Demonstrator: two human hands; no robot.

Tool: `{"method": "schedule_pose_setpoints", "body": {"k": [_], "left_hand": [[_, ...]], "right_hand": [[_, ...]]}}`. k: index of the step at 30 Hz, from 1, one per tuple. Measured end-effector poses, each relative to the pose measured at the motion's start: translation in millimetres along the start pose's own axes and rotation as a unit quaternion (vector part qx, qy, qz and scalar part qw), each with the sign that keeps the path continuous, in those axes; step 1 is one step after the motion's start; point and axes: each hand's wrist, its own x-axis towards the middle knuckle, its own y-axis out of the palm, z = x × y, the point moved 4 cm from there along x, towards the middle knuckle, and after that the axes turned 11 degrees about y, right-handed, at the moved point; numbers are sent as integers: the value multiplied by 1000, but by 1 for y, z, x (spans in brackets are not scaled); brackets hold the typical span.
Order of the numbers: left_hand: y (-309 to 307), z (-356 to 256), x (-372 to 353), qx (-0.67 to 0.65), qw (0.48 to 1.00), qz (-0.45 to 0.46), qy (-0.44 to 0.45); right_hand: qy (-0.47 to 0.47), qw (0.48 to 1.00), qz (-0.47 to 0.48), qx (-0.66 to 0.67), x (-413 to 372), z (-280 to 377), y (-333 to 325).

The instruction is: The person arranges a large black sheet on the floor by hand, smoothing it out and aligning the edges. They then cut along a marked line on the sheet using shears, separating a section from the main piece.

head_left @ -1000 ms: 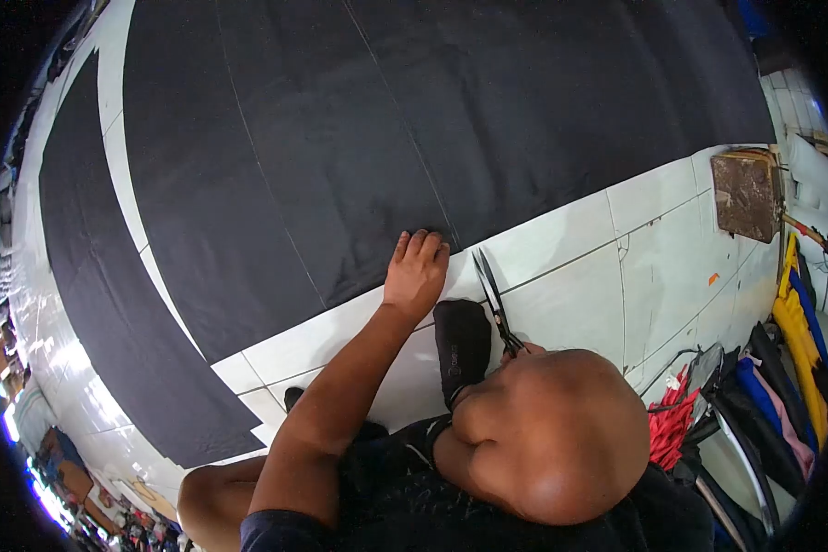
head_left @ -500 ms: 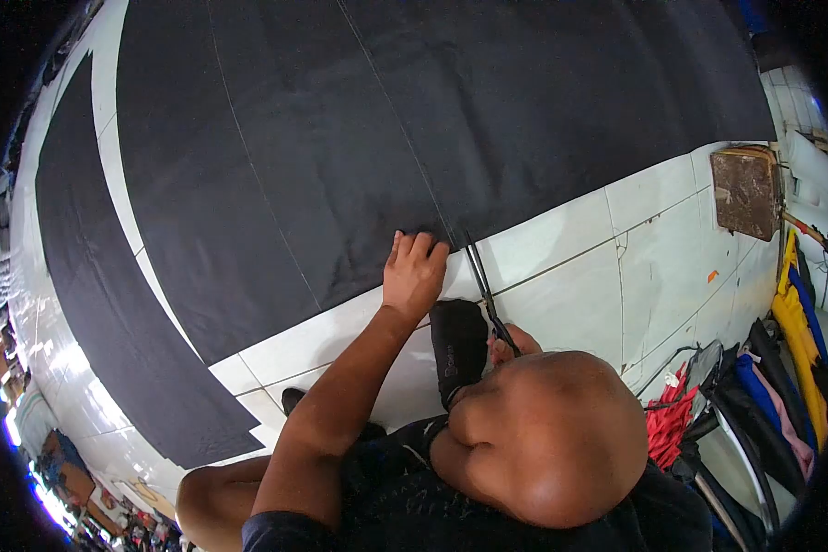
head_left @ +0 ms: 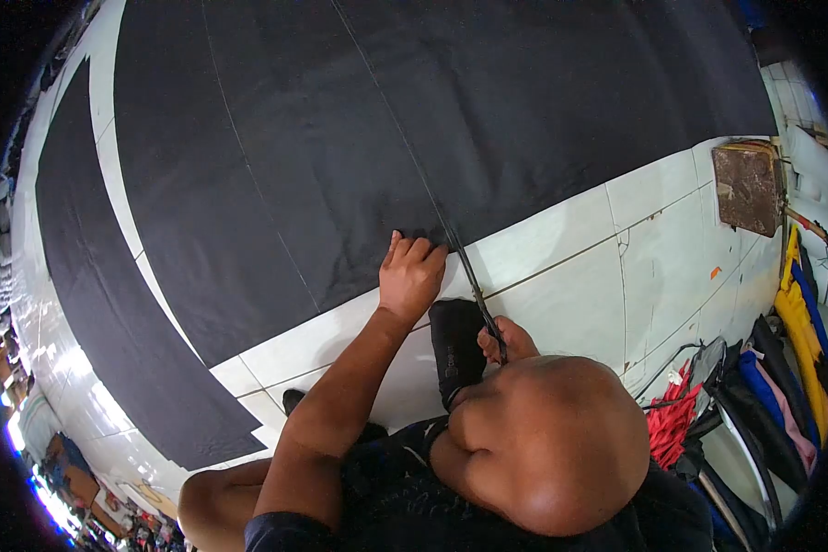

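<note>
A large sheet of black fabric [head_left: 276, 156] with thin pale lines lies on the white tiled floor. My left hand [head_left: 413, 279] rests on its near edge, fingers curled down against the cloth; the fingertips are partly hidden. In my right hand [head_left: 515, 339] is a pair of long dark scissors [head_left: 472, 274], gripped by the handles just beyond my bent knee [head_left: 561, 442]. The scissors' blades lie closed together at the fabric's edge, in line with one of the pale lines and just right of my left hand. Part of my right hand is hidden by the knee.
A separate strip of black fabric [head_left: 120, 304] lies to the left. My foot in a black covering [head_left: 456, 345] stands between my hands. At right are a brown board [head_left: 746, 189], red cloth pieces [head_left: 672, 425] and yellow fabric [head_left: 800, 317]. Assorted items line the lower left.
The scissors' blades have gone from apart to closed and point further up and left over the fabric. My right hand has moved slightly up. My left hand has barely shifted.
</note>
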Motion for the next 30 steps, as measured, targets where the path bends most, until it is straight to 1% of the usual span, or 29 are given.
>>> {"method": "schedule_pose_setpoints", "body": {"k": [3, 6, 9, 11, 14, 20, 25, 30], "left_hand": [[0, 0, -1, -9, 1000, -11, -3], [1, 0, 0, -10, 1000, 0, -8], [1, 0, 0, -14, 1000, -8, -5], [-1, -1, 1, -12, 1000, -6, -4], [-2, -1, 1, -10, 1000, -5, -5], [0, 0, 1, -6, 1000, -8, -5], [0, 2, 0, -10, 1000, -13, -18], [-3, 2, -1, -30, 999, -5, -33]], "right_hand": [[10, 1000, -7, -10, -1, 4, 1], [20, 1000, -6, -20, 3, 1, -1], [31, 999, -7, -22, 11, -8, 0], [23, 999, -12, -21, 16, -15, -1], [-15, 999, -29, -39, 22, -27, 1], [3, 998, -26, -49, 7, 4, 2], [10, 998, -54, -23, 17, -13, 3], [-16, 999, -28, -8, 21, -9, 6]]}}
